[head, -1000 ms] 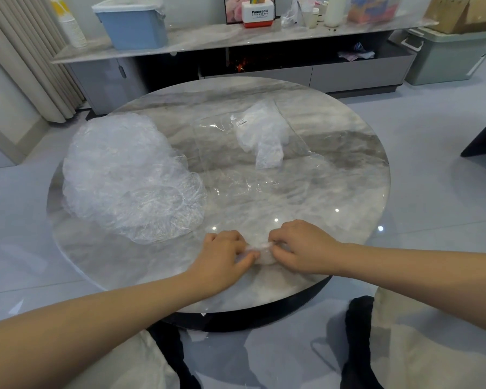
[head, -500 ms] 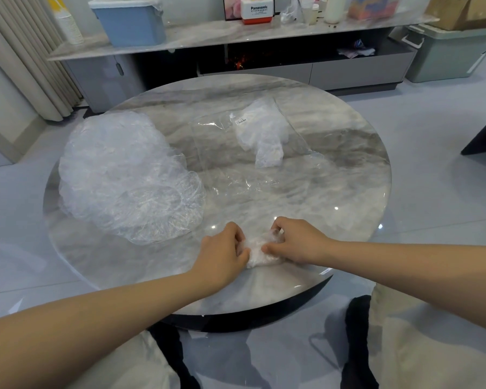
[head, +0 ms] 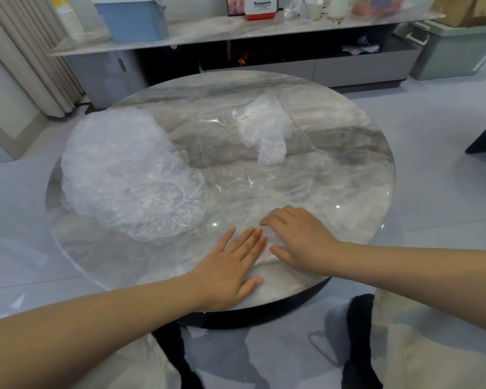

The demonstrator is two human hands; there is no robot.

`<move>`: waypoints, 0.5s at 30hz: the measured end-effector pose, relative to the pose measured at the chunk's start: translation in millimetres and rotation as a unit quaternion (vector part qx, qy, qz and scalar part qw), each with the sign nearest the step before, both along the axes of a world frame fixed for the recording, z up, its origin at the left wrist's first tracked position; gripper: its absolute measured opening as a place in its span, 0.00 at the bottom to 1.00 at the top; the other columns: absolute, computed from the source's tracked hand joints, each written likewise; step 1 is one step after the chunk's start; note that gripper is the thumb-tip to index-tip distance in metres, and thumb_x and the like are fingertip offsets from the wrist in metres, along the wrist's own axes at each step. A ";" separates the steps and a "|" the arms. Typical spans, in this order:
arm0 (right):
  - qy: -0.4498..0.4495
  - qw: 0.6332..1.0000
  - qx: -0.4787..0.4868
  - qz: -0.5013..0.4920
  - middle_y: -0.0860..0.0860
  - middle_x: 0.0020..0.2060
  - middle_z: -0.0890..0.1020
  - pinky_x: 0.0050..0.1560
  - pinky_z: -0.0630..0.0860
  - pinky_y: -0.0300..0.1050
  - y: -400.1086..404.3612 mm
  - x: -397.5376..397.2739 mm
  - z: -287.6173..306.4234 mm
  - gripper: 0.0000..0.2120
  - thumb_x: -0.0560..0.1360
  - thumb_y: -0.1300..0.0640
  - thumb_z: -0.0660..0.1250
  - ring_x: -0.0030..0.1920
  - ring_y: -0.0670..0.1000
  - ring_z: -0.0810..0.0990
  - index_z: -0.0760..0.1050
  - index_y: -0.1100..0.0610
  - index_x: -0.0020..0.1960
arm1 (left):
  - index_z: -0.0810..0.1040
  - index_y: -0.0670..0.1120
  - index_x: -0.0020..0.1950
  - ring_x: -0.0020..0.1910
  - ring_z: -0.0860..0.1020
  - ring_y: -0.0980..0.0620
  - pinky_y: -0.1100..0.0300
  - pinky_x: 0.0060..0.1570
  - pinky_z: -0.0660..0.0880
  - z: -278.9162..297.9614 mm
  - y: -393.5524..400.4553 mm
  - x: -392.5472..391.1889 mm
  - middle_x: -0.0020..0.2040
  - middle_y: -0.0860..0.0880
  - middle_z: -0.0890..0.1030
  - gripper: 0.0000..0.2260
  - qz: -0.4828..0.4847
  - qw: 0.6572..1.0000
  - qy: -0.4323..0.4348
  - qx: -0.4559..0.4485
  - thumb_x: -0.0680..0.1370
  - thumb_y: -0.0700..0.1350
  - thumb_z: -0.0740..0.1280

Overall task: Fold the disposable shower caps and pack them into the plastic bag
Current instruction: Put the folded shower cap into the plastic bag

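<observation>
A folded shower cap [head: 270, 249] lies near the front edge of the round marble table [head: 348, 192], mostly hidden under my hands. My left hand [head: 230, 269] lies flat with straight fingers, pressing on its left side. My right hand [head: 300, 240] presses flat on its right side. A heap of loose clear shower caps [head: 124, 169] fills the table's left part. A clear plastic bag [head: 222, 144] lies flat at the middle back, with folded caps [head: 267, 133] inside its far end.
Behind the table runs a low cabinet [head: 348, 66] with a blue bin [head: 132, 19], a red and white box [head: 260, 7] and bottles. A green crate [head: 458, 49] stands on the floor at right. Curtains [head: 26, 51] hang at left.
Both hands had curled fingers gathering the cap into a small bundle. Now the fingers are straight and both palms press the bundle flat on the table.
</observation>
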State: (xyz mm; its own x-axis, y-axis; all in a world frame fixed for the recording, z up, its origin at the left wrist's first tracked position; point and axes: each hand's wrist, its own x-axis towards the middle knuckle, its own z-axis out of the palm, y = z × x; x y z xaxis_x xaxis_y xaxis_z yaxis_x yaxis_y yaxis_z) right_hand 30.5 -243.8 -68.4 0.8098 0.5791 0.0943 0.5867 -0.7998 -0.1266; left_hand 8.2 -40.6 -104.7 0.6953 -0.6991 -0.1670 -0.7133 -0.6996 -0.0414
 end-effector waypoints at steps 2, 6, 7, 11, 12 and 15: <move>0.014 0.999 -0.027 0.020 0.53 0.61 0.76 0.59 0.70 0.49 -0.6 -5.8 -1.0 0.23 0.73 0.51 0.68 0.61 0.56 0.75 0.72 0.59 0.66 | 0.42 0.42 0.77 0.76 0.40 0.49 0.51 0.73 0.35 2.2 -2.1 0.2 0.77 0.44 0.43 0.34 0.003 0.999 0.029 -0.023 0.78 0.63 0.37; 0.096 0.991 -0.096 -0.006 0.51 0.77 0.55 0.72 0.50 0.45 -7.3 -18.2 -7.0 0.41 0.70 0.41 0.29 0.76 0.52 0.52 0.51 0.57 0.77 | 0.31 0.45 0.75 0.73 0.29 0.54 0.55 0.71 0.28 2.8 -4.7 -1.9 0.74 0.50 0.31 0.37 0.013 0.998 0.057 -0.035 0.72 0.65 0.34; 0.100 0.989 -0.109 -0.006 0.51 0.77 0.52 0.73 0.48 0.45 -8.5 -17.8 -9.3 0.44 0.66 0.41 0.25 0.77 0.51 0.49 0.48 0.56 0.78 | 0.31 0.45 0.75 0.73 0.29 0.55 0.54 0.71 0.29 2.1 -4.5 -1.6 0.74 0.50 0.30 0.37 0.015 0.997 0.064 -0.038 0.72 0.66 0.34; 0.139 0.982 -0.128 -0.013 0.50 0.77 0.42 0.74 0.43 0.46 -11.8 -17.9 -19.5 0.44 0.64 0.41 0.22 0.77 0.51 0.40 0.39 0.55 0.78 | 0.30 0.46 0.74 0.73 0.29 0.55 0.53 0.72 0.30 1.4 -4.8 -2.8 0.74 0.50 0.30 0.37 0.019 0.996 0.078 -0.035 0.72 0.67 0.35; 0.148 0.980 -0.131 -0.014 0.50 0.77 0.41 0.74 0.42 0.47 -12.1 -18.5 -19.8 0.44 0.63 0.41 0.22 0.77 0.51 0.39 0.38 0.55 0.77 | 0.30 0.47 0.74 0.73 0.29 0.55 0.53 0.72 0.30 1.1 -5.0 -3.0 0.74 0.50 0.30 0.37 0.021 0.996 0.081 -0.033 0.73 0.67 0.35; 0.161 0.975 -0.150 -0.020 0.50 0.77 0.38 0.74 0.40 0.47 -10.0 -19.9 -17.2 0.36 0.73 0.40 0.27 0.76 0.51 0.37 0.35 0.56 0.77 | 0.30 0.47 0.74 0.72 0.28 0.56 0.53 0.72 0.30 0.4 -5.7 -2.5 0.74 0.51 0.30 0.36 0.023 0.996 0.083 -0.029 0.74 0.67 0.37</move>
State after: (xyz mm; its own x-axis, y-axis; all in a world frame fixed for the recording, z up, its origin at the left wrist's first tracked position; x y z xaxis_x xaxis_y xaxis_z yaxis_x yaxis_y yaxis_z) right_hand 10.5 -253.8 -85.6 0.7921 0.5084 -0.3377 0.5220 -0.8510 -0.0568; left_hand 5.7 -46.3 -104.2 0.6931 -0.6784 -0.2437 -0.6736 -0.7299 0.1158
